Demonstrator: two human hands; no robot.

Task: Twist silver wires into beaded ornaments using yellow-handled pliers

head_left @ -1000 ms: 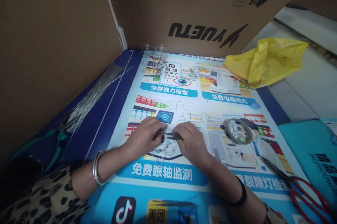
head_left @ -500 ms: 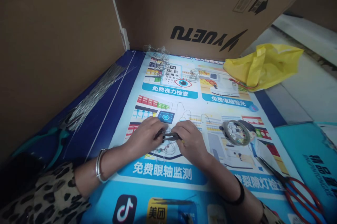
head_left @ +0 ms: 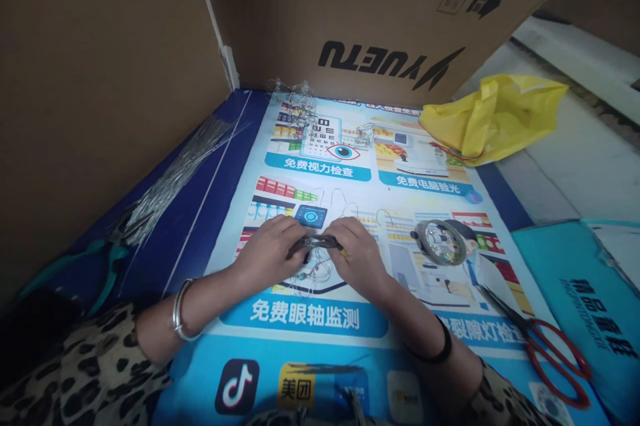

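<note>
My left hand (head_left: 270, 249) is closed around a dark metal tool that looks like pliers (head_left: 299, 247); its handles are hidden in the palm. Facing it, my right hand (head_left: 357, 256) grips dark pliers (head_left: 329, 241) with a bit of yellow by the fingers. The two tool tips meet between the hands, and any wire pinched there is too small to make out. Just below lies a tangle of thin bent wire (head_left: 315, 274) with small coloured beads. Several bent wire hooks (head_left: 340, 196) rest on the printed sheet (head_left: 235, 339) beyond my hands.
A bundle of straight wires (head_left: 170, 179) and teal-handled pliers (head_left: 113, 259) lie left. To the right are a round clear-topped container (head_left: 443, 243), red-handled scissors (head_left: 555, 353) and a yellow bag (head_left: 495, 119). Wire pieces (head_left: 300, 106) sit near the cardboard wall (head_left: 280, 13).
The pliers tips have come together and now sit more level between my hands. Both hands stay close together, and the whole view has shifted slightly.
</note>
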